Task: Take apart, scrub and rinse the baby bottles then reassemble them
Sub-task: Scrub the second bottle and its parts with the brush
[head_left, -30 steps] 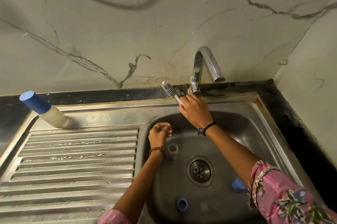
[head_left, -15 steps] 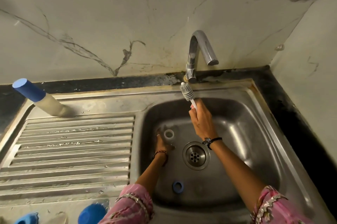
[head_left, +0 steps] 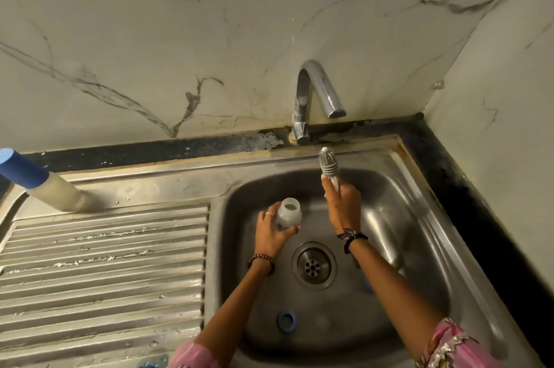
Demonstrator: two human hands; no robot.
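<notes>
Bottle's apart: left hand (head_left: 269, 237) grips the open bottle body (head_left: 288, 213), right hand (head_left: 343, 203) clutches the brush (head_left: 329, 164), blue ring (head_left: 287, 320) loose in the sink (head_left: 419, 247). Scrubbing, rinsing, reassembly remain.

The blue-capped pale bottle (head_left: 39, 185) on the far left was cut off by the left edge. The left hand (head_left: 274, 234) covered the lower part of the small translucent bottle body (head_left: 288, 213). A blue object (head_left: 366, 286) lay mostly hidden behind the right forearm. Another blue item (head_left: 153, 364) was clipped by the near edge, too little showing to identify.
</notes>
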